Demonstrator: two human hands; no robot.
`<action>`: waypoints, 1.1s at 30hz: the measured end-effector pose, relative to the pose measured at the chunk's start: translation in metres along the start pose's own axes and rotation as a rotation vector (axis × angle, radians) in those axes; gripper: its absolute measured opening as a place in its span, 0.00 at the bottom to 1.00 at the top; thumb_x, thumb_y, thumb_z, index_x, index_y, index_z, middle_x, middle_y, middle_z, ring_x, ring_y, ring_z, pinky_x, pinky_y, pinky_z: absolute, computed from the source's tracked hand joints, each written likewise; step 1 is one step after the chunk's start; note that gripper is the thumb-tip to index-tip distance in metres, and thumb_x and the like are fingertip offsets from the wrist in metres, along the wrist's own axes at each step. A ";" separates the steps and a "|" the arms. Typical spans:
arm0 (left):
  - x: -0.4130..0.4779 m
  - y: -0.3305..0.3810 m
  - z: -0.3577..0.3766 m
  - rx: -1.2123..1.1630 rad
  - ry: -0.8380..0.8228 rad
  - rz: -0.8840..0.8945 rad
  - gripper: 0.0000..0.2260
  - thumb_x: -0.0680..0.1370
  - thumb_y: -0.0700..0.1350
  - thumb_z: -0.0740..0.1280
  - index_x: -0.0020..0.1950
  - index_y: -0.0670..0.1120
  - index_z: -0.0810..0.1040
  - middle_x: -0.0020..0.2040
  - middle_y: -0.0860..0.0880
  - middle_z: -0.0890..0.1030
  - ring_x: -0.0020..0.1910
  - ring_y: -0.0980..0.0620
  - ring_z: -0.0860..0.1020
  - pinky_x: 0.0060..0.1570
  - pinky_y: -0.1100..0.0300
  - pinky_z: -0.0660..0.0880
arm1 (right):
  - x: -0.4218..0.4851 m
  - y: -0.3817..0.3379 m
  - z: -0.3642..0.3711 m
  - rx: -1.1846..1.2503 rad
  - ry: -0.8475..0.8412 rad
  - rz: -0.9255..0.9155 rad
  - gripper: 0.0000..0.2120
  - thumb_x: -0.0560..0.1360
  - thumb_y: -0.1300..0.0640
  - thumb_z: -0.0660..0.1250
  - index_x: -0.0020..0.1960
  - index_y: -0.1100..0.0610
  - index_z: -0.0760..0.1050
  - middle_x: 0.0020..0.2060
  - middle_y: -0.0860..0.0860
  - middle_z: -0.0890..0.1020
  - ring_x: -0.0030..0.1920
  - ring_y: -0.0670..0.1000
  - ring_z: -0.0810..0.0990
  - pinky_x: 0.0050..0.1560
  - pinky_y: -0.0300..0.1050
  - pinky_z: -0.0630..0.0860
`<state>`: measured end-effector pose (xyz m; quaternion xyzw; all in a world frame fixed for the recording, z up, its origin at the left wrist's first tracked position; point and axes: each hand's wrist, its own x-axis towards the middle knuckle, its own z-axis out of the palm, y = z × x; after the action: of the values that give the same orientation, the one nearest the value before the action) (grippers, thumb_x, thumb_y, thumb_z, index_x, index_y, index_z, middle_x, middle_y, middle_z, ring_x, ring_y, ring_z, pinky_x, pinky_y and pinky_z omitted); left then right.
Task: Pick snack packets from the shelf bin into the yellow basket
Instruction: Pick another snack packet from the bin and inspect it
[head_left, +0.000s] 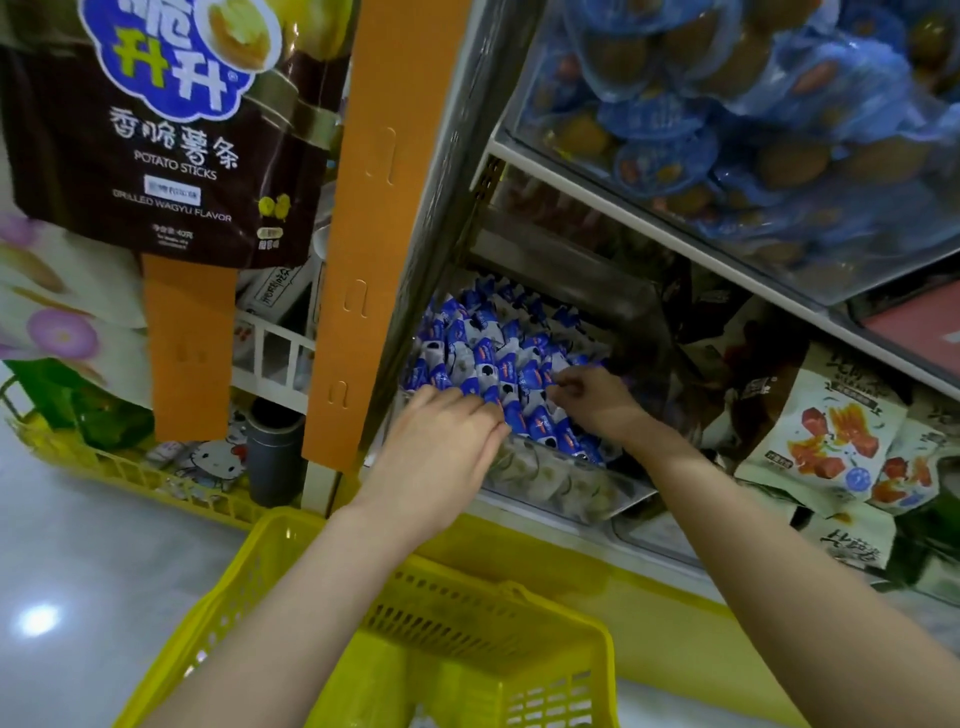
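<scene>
Both hands are in the clear shelf bin (563, 486) at the middle of the frame, a little apart from each other. The left hand (441, 441) lies palm down with its fingers nearly straight, the tips resting on the heap of snack packets (493, 343). The right hand (597, 402) reaches in from the right with its fingers curled down among the packets; whether it has hold of one cannot be told.

The packets are small, blue and white with black patches, and fill the bin. Their print is too small and blurred to read.

The yellow basket (467, 623) sits at the bottom centre, below the bin and between the two forearms. Its slotted wall and rim show, but what lies in it is unclear.

At the upper left hangs a dark brown bag (171, 130) with a blue and white badge. It reads "POTATO STICKS" and "GRILLED WAGYU FLAVOR", with the Chinese "香脆薯条" above. It hangs on an orange strip (189, 353), and a wider orange strip (374, 208) runs down the shelf post beside it.

At the lower left a second yellow basket (130, 467) stands on the pale floor (78, 571), with a Hello Kitty item (215, 460) against it.

At the right edge, beside the bin, lie pale packets with red pictures (831, 441) and brush-style Chinese lettering that is not clear enough to read. On the shelf above, at the upper right, blue-lidded cups (727, 104) are piled in a clear tray.
</scene>
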<state>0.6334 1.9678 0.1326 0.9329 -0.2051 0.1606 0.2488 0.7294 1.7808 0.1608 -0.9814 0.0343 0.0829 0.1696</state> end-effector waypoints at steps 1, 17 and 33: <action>0.000 0.000 0.000 -0.002 0.001 -0.002 0.15 0.81 0.50 0.52 0.55 0.49 0.77 0.50 0.52 0.80 0.50 0.53 0.75 0.54 0.58 0.62 | -0.001 0.001 -0.001 -0.002 -0.018 -0.003 0.13 0.79 0.54 0.60 0.60 0.59 0.75 0.59 0.55 0.78 0.53 0.50 0.76 0.50 0.39 0.68; 0.000 -0.003 0.001 -0.016 0.048 0.042 0.15 0.81 0.49 0.51 0.54 0.48 0.76 0.48 0.51 0.80 0.48 0.52 0.74 0.50 0.58 0.61 | -0.001 -0.008 -0.029 -0.247 -0.097 0.259 0.11 0.80 0.60 0.55 0.51 0.65 0.74 0.45 0.59 0.76 0.36 0.51 0.71 0.37 0.43 0.66; -0.001 -0.006 0.004 -0.081 0.090 0.095 0.13 0.82 0.49 0.52 0.57 0.49 0.75 0.52 0.52 0.80 0.52 0.53 0.74 0.55 0.58 0.60 | -0.012 -0.011 -0.021 -0.176 0.207 0.219 0.09 0.77 0.55 0.63 0.44 0.60 0.77 0.35 0.52 0.75 0.34 0.48 0.73 0.38 0.41 0.68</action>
<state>0.6364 1.9708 0.1264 0.9031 -0.2441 0.2054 0.2875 0.7218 1.7847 0.1864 -0.9861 0.1511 0.0019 0.0687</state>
